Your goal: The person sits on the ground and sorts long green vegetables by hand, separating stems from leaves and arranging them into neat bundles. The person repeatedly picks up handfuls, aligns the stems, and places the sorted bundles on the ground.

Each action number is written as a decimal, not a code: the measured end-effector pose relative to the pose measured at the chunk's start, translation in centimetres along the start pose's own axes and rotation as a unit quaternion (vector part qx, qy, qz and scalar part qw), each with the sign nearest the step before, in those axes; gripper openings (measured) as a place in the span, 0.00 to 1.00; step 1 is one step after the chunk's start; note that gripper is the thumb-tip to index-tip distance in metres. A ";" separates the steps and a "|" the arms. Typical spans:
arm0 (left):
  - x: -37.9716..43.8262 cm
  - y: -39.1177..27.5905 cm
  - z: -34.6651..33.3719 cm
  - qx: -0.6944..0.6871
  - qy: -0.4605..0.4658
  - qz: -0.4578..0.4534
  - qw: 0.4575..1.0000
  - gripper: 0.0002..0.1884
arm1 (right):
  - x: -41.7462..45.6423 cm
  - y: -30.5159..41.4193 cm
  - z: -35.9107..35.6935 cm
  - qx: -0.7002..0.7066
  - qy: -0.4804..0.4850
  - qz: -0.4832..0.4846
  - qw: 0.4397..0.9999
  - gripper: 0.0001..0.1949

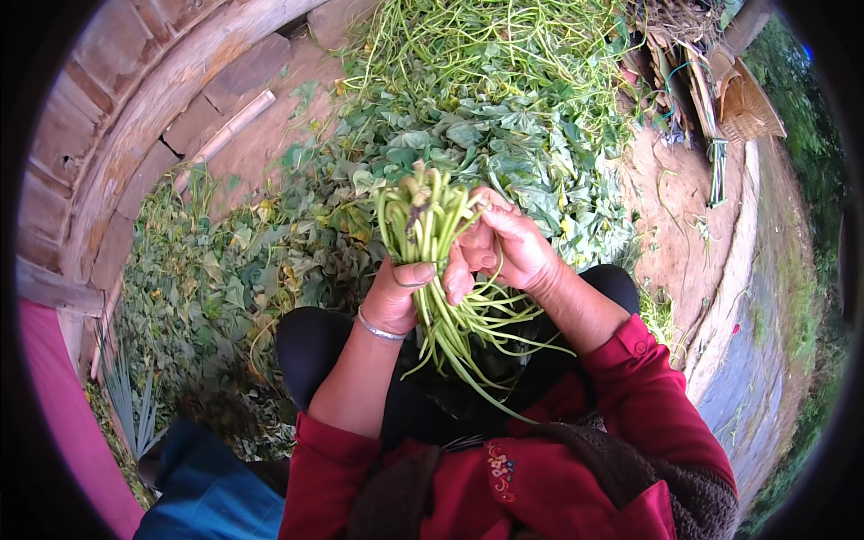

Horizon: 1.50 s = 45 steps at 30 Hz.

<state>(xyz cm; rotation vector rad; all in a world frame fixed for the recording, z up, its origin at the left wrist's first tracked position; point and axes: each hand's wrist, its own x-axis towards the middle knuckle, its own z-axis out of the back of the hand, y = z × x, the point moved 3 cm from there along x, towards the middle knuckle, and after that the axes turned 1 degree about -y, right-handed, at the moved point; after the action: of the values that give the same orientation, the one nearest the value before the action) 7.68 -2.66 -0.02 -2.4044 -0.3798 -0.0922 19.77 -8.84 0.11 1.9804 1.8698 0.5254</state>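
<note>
A bundle of green leaf stalks [439, 310] hangs between my hands over my lap, its cut ends upward and its thin ends trailing down to the right. My left hand [401, 290] is closed around the middle of the bundle, thumb across the front, just below a thin band tied around it. At the bundle's upper right side, my right hand [506, 239] has its fingers bent and pinches a thin strand by the stalks. Part of its fingers is hidden behind the stalks.
A heap of picked green leaves [459, 135] spreads before me and to the left. Beyond it lies a pile of long stalks [499, 40]. A pale pole [233, 135] lies by the wooden wall [182, 61]. A woven basket [746, 108] stands at upper right. Another person's blue clothing [209, 486] shows at lower left.
</note>
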 end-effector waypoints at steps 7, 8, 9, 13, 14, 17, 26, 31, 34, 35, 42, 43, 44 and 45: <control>-0.1 -0.3 -0.9 0.152 -0.063 0.088 0.982 0.24 | 0.1 0.0 1.7 -0.219 -0.188 0.071 0.955 0.10; -0.2 -0.4 -0.9 0.153 -0.069 0.090 0.982 0.25 | 0.2 -0.1 1.9 -0.242 -0.183 0.079 0.950 0.11; -0.2 -0.4 -1.0 0.152 -0.073 0.092 0.981 0.25 | 0.1 0.0 2.2 -0.266 -0.179 0.087 0.943 0.11; -0.2 -0.7 -1.4 0.174 -0.109 0.103 0.973 0.24 | 0.0 0.3 3.0 -0.280 -0.159 0.109 0.940 0.10; -0.2 -0.7 -1.4 0.174 -0.110 0.098 0.974 0.23 | 0.0 0.3 2.9 -0.284 -0.161 0.111 0.939 0.10; -0.2 -0.7 -1.4 0.173 -0.133 0.094 0.971 0.22 | 0.0 0.6 3.0 -0.294 -0.172 0.132 0.931 0.08; -0.4 -0.9 -0.4 0.128 -0.199 0.001 0.972 0.26 | -0.3 1.5 2.8 -0.367 -0.119 0.118 0.915 0.08; -0.6 -0.6 -0.2 0.153 -0.131 0.017 0.979 0.26 | -0.1 1.5 2.7 -0.473 -0.082 0.188 0.857 0.05; -0.6 -0.6 -0.6 0.156 -0.121 0.027 0.980 0.27 | -0.4 1.7 2.6 -0.526 -0.051 0.209 0.823 0.04; -0.5 -0.5 -0.6 0.154 -0.121 0.028 0.980 0.28 | -0.4 1.4 2.7 -0.515 -0.055 0.207 0.830 0.05; -0.5 0.4 0.1 0.113 -0.111 0.054 0.986 0.33 | -0.1 -1.2 3.6 -0.840 -0.046 0.195 0.504 0.15; -0.6 0.6 0.1 0.111 -0.112 0.060 0.986 0.33 | -0.2 -1.3 3.6 -0.876 -0.034 0.259 0.406 0.16; -0.6 0.7 -0.1 0.109 -0.113 0.065 0.986 0.33 | -0.2 -1.3 4.4 -0.870 -0.017 0.307 0.385 0.23; -0.5 0.9 -0.4 0.105 -0.113 0.070 0.986 0.33 | 0.4 -1.3 5.5 -0.730 -0.029 0.218 0.648 0.27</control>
<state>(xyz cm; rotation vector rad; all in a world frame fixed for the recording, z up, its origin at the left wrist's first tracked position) 7.46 -3.69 -0.38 -2.2299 -0.3046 0.2728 21.47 -8.39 -5.29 1.0883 0.3111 1.4393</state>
